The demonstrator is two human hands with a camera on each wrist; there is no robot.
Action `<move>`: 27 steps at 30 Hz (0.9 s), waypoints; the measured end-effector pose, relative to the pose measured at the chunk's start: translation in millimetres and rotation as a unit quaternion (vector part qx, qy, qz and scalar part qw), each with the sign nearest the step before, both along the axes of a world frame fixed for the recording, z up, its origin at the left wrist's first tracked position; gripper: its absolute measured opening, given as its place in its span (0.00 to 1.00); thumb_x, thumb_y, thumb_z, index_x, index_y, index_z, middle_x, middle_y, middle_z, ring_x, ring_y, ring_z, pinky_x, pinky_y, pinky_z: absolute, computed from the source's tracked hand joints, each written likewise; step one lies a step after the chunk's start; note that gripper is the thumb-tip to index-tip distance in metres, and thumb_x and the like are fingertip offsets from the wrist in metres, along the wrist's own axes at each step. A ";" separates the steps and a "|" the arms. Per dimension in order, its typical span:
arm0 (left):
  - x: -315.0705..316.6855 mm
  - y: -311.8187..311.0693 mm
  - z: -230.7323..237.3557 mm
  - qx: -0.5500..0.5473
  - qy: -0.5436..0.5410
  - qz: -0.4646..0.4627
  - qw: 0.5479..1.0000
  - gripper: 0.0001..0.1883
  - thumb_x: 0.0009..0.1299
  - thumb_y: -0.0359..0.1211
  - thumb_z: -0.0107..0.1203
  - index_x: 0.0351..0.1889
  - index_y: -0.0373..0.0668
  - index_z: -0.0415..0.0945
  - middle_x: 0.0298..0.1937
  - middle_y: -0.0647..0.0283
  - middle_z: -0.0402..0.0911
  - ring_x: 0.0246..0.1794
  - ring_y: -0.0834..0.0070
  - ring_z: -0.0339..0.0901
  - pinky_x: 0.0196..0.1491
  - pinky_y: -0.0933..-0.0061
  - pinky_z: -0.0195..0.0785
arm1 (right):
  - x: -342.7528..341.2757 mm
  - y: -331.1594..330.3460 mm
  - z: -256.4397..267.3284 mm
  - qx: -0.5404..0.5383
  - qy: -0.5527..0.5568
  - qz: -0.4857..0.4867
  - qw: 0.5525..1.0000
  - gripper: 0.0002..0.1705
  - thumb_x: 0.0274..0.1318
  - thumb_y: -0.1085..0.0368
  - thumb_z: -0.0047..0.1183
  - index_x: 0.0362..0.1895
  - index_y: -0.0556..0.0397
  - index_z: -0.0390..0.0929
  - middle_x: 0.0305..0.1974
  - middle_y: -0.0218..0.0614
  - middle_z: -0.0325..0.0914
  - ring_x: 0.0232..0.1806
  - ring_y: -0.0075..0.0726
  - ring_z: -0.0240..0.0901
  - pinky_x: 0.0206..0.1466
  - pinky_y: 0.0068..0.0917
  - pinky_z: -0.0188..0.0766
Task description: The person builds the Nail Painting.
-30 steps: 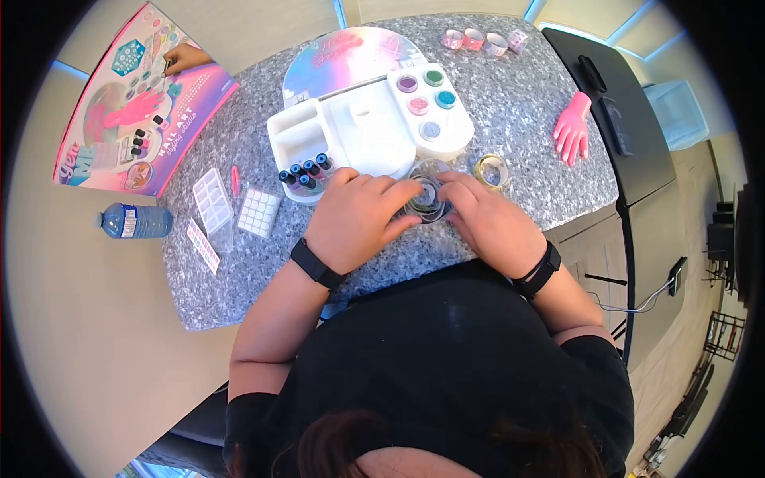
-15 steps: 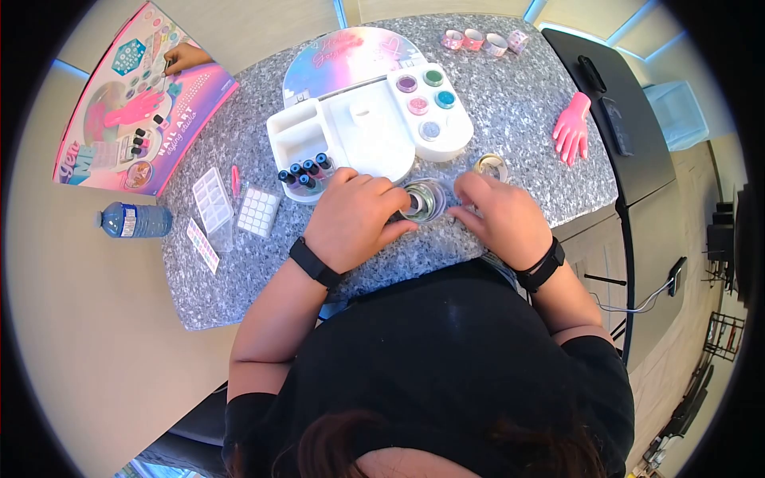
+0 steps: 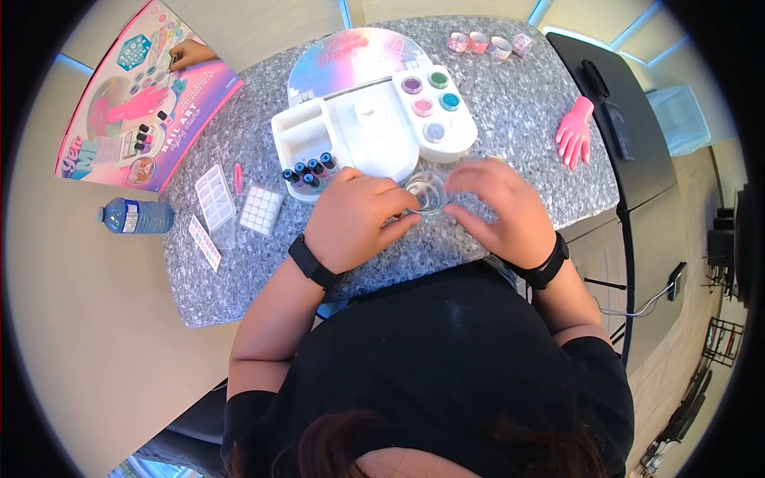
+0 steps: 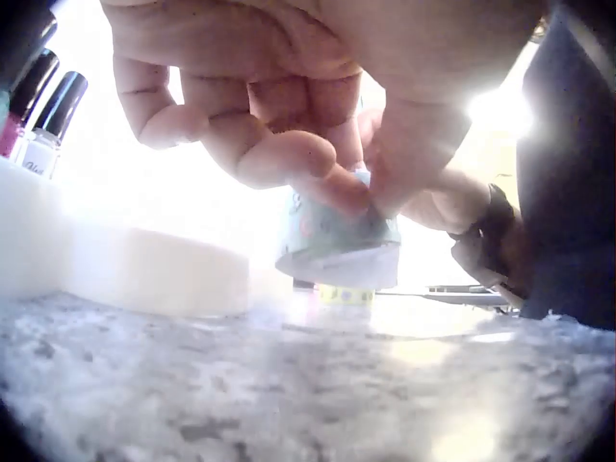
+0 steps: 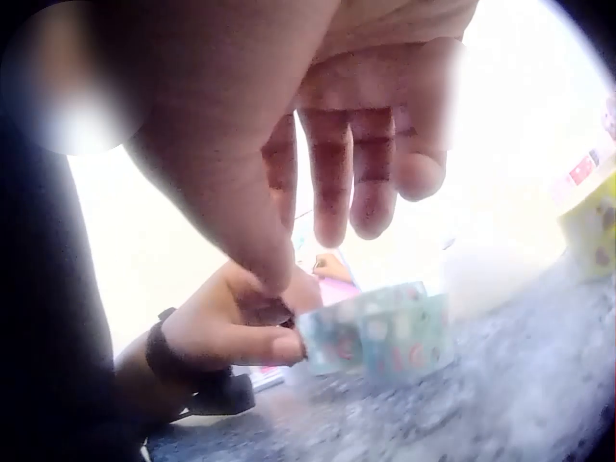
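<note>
My left hand (image 3: 355, 219) pinches a loosely coiled roll of pale green patterned tape (image 3: 428, 193) between thumb and fingers, close over the table's front part. In the right wrist view the tape (image 5: 404, 342) shows a printed pattern and two overlapping turns. From the other side, my right hand (image 3: 506, 211) reaches toward the coil with thumb and fingers spread apart. Its fingers (image 5: 330, 183) hang fairly straight above the tape and hold nothing. A yellow patterned tape roll (image 5: 592, 231) stands beyond the right hand, mostly hidden behind it in the head view.
A white nail-art station (image 3: 374, 139) with glitter pots and several polish bottles (image 3: 309, 169) stands just ahead. To the left are a box (image 3: 151, 103), water bottle (image 3: 137, 216), divided tray (image 3: 215, 199) and sticker sheet (image 3: 205, 243). A pink model hand (image 3: 575, 134) lies right; tape rolls (image 3: 478, 42) stand behind.
My right hand has let go of the coil, drawn off to the right, then spread its thumb and fingers beside it. The left hand has stayed on the tape. The view has shifted slightly.
</note>
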State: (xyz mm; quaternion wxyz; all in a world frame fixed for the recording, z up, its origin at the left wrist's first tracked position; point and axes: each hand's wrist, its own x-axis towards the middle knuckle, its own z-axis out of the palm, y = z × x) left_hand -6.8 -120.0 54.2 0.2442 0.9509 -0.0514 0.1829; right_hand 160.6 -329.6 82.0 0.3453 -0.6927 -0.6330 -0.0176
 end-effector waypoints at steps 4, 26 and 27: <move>-1.3 1.3 10.7 0.000 -0.081 0.031 0.996 0.09 0.64 0.37 0.77 0.39 0.53 0.89 0.35 0.73 0.88 0.32 0.73 0.82 0.44 0.67 0.65 | -8.2 1.6 1.6 0.019 0.169 -0.096 0.981 0.27 0.59 0.68 0.74 0.62 0.54 0.82 0.57 0.43 0.85 0.57 0.47 0.85 0.56 0.39 0.84; -23.8 60.8 21.6 -0.389 -0.258 0.251 0.848 0.21 0.88 0.43 0.47 0.54 0.37 0.85 0.36 0.68 0.85 0.37 0.82 0.75 0.44 0.76 0.67 | -9.3 144.6 26.8 0.075 0.081 0.016 0.994 0.23 0.55 0.64 0.71 0.55 0.55 0.84 0.49 0.45 0.87 0.54 0.55 0.81 0.62 0.44 0.77; -24.5 66.7 22.3 -0.408 -0.275 0.256 0.832 0.20 0.87 0.43 0.48 0.54 0.37 0.85 0.36 0.69 0.85 0.39 0.83 0.74 0.45 0.77 0.65 | -10.3 148.3 27.0 0.063 0.084 0.019 0.994 0.24 0.55 0.64 0.71 0.56 0.55 0.84 0.48 0.45 0.87 0.53 0.55 0.81 0.61 0.44 0.77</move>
